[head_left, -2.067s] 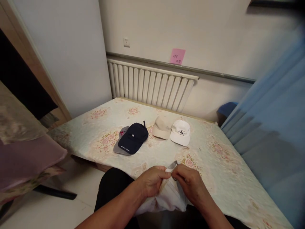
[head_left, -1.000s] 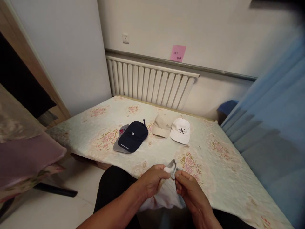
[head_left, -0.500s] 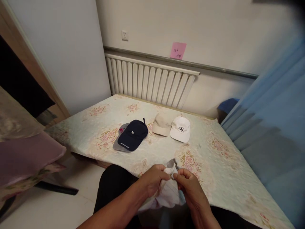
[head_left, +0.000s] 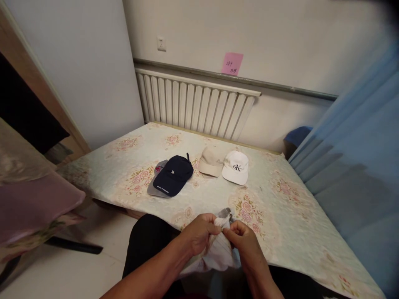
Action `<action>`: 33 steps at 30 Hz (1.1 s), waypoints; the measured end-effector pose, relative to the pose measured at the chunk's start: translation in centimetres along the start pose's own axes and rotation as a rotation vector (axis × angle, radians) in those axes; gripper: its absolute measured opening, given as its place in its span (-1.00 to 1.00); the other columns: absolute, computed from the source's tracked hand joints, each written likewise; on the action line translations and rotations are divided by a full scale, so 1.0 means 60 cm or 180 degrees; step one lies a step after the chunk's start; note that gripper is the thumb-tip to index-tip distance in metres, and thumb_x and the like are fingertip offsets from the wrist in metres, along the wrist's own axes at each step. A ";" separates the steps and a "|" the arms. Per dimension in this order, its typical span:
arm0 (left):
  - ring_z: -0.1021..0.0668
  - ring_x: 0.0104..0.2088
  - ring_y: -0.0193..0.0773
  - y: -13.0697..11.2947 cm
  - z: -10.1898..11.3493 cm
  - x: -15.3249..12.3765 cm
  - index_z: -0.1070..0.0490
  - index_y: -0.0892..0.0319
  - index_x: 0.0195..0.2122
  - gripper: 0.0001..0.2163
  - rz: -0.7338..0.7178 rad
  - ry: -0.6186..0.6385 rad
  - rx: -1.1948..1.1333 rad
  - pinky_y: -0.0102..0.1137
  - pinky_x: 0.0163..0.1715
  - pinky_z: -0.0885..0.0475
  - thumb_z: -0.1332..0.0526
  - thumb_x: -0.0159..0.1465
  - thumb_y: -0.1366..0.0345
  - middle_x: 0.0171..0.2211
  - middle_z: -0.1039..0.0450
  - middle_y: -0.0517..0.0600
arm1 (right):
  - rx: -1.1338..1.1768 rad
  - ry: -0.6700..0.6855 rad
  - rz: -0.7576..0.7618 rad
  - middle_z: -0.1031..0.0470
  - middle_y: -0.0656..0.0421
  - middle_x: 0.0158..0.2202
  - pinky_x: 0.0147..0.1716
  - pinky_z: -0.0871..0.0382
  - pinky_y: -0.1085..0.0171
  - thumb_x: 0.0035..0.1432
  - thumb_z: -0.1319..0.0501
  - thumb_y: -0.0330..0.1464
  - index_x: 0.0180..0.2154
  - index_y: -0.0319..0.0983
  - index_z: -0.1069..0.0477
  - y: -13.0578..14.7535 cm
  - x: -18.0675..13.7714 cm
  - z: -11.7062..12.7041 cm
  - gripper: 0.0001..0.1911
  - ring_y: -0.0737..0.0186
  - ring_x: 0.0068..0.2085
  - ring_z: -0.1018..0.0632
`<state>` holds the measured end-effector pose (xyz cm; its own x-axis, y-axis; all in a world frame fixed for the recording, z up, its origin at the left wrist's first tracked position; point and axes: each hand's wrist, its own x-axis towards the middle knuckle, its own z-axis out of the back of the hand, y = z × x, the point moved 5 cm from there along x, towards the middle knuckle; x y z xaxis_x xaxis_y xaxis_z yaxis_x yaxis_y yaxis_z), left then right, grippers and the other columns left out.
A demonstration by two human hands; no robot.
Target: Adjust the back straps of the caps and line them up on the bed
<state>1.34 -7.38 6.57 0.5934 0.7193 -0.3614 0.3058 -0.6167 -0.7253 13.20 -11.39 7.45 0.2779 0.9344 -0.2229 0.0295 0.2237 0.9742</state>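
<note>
Both my hands are closed on a white cap (head_left: 218,255) held over my lap at the near edge of the bed. My left hand (head_left: 199,236) grips its left side, and my right hand (head_left: 245,241) pinches the grey strap (head_left: 225,214) at the top. Further out on the floral bedspread (head_left: 280,199) lie a navy cap (head_left: 173,179) on top of a grey cap (head_left: 156,187), a beige cap (head_left: 211,161), and a white cap with black letters (head_left: 236,167).
A white radiator (head_left: 193,104) runs along the far wall with a pink sticky note (head_left: 232,63) above it. A blue curtain (head_left: 355,166) hangs at the right. A pinkish pillow (head_left: 34,203) sits at the left, above the white floor (head_left: 68,270).
My fingers have shifted a little on the cap's strap, with the hands drawn closer together. The view has tilted slightly downward. The caps on the bed have not moved.
</note>
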 end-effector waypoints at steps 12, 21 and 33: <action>-0.46 -0.57 -0.33 0.004 0.006 -0.001 -0.30 0.24 -0.45 -0.73 0.0071 0.0347 -0.0095 -0.40 -0.46 -0.32 -0.32 -0.20 0.49 -0.57 -0.40 -0.10 | -0.0062 0.0227 -0.0031 -0.18 0.37 -0.75 -0.62 0.00 0.37 -0.20 -0.32 -0.22 -0.62 -0.21 -0.24 -0.002 0.001 0.001 -0.70 0.43 -0.66 -0.18; -0.52 -0.51 -0.30 0.004 0.013 -0.006 -0.37 0.28 -0.41 -0.72 0.0300 0.0560 -0.0242 -0.39 -0.37 -0.36 -0.34 -0.18 0.51 -0.51 -0.47 -0.04 | -0.1119 0.0268 0.0623 -0.23 0.33 -0.60 -0.54 -0.13 0.33 -0.09 -0.27 -0.35 -0.41 -0.21 -0.36 0.037 0.013 0.031 -0.86 0.35 -0.56 -0.25; -0.51 -0.52 -0.32 -0.003 0.012 -0.016 -0.38 0.27 -0.44 -0.72 0.0496 0.0743 -0.0043 -0.41 -0.40 -0.36 -0.35 -0.22 0.54 -0.53 -0.48 -0.05 | -0.2337 0.1642 0.1897 -0.53 0.14 -0.28 -0.05 -0.25 0.15 0.10 -0.16 -0.46 -0.31 -0.14 -0.50 0.135 -0.008 -0.009 -0.83 0.12 -0.07 -0.42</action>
<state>0.17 -7.73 6.62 0.7889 0.5233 -0.3220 0.2065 -0.7194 -0.6632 12.78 -9.85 15.40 -0.3865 0.9137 0.1257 -0.6081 -0.3549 0.7101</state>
